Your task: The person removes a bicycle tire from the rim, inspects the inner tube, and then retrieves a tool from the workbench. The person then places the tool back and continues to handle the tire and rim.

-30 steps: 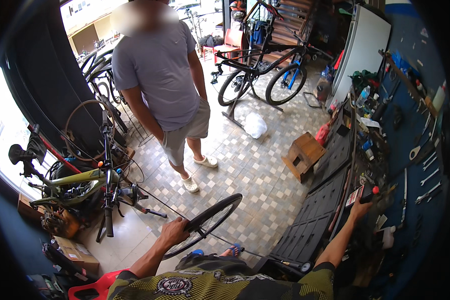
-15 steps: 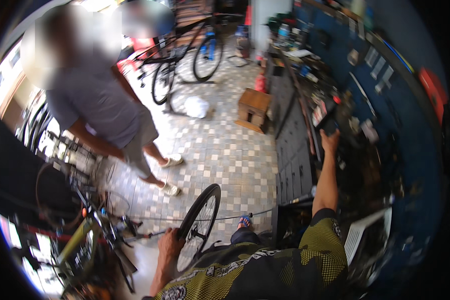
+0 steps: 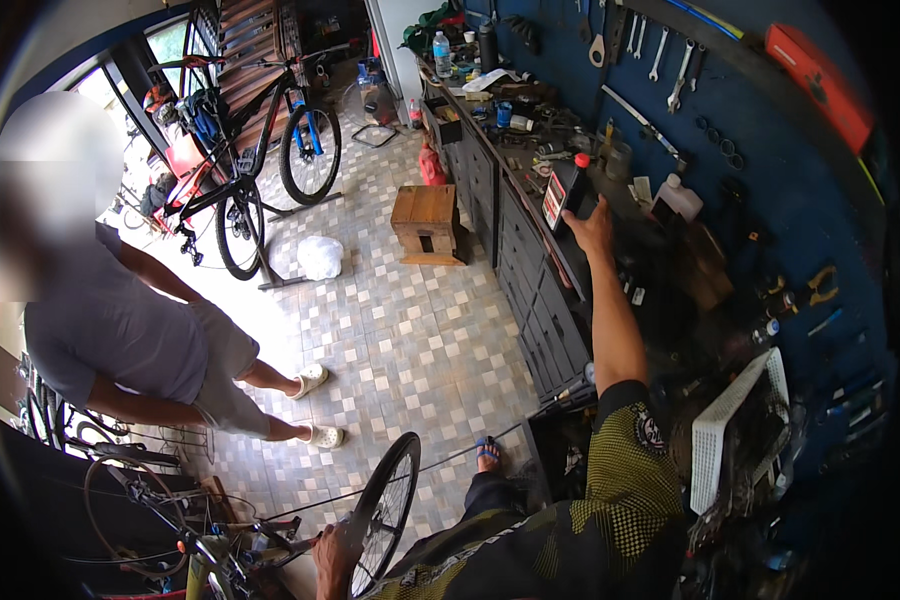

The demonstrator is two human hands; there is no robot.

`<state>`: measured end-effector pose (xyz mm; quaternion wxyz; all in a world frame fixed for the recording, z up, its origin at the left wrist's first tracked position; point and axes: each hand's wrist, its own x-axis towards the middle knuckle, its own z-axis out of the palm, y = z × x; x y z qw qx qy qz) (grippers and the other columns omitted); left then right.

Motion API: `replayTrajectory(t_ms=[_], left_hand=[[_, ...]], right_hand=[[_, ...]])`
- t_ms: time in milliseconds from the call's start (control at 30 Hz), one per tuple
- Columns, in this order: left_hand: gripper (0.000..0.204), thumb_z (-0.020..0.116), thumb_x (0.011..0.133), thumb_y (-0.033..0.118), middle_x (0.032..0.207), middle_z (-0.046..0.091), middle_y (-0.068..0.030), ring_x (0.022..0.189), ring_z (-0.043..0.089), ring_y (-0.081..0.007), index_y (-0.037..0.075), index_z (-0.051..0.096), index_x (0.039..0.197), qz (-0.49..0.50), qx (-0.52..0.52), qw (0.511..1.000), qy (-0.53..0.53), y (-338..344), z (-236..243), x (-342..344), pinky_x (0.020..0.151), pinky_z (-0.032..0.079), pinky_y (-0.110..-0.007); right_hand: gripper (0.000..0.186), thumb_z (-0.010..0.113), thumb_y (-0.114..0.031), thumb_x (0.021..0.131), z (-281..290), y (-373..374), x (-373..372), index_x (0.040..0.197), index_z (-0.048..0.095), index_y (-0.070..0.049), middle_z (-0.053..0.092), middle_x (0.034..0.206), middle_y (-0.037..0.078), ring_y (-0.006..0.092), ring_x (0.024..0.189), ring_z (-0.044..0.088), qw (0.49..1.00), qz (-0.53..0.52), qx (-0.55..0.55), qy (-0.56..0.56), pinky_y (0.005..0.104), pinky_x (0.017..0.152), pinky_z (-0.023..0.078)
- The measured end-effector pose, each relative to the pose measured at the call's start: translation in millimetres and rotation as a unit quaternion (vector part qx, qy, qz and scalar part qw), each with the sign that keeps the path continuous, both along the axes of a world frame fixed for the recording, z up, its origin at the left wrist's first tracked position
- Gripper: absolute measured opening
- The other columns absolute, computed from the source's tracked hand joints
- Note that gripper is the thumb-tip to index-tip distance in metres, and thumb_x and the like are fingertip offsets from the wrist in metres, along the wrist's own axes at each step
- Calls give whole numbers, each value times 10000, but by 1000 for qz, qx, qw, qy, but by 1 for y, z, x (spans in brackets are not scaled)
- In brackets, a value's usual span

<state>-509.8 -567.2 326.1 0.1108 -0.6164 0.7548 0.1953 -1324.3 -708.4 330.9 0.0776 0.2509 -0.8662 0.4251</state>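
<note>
At the lower middle, my left hand grips the upright bicycle wheel by its black tyre. A thin hose runs behind the wheel toward the bench. My right hand reaches over the bench at the right and is closed on a dark bottle with a red cap and a white-and-red label. A pale plastic jug, small jars and scattered tools lie close around it on the dark benchtop.
A person stands on the tiled floor at the left. A bike on a stand, a white bag and a wooden box are ahead. More bikes crowd the lower left. Wrenches and a white basket are at the right.
My view has swung toward the bench, so the person and bikes appear farther left. My right arm now stretches more steeply forward, still on the bottle; my left hand stays on the wheel.
</note>
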Motion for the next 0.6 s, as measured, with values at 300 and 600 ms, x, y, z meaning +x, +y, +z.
replayTrajectory(t_ms=[300, 600], left_hand=[[270, 750, 865, 271, 1041, 723, -188, 938, 732, -438, 84, 720, 1058, -5, -28, 1000, 10, -36, 14, -50, 808, 587, -556], [352, 762, 877, 299, 1065, 705, -176, 980, 703, -472, 125, 668, 1169, 36, -28, 997, 65, -40, -6, -60, 804, 549, -584]], right_hand=[[784, 829, -111, 680, -17, -34, -100, 1419, 582, -25, 709, 1323, 223, 385, 1279, 670, 988, 105, -56, -97, 430, 1086, 513], [487, 801, -120, 663, -10, -3, -141, 1118, 755, 48, 771, 1049, 180, 331, 1003, 745, 956, 85, 34, -281, 423, 872, 569]])
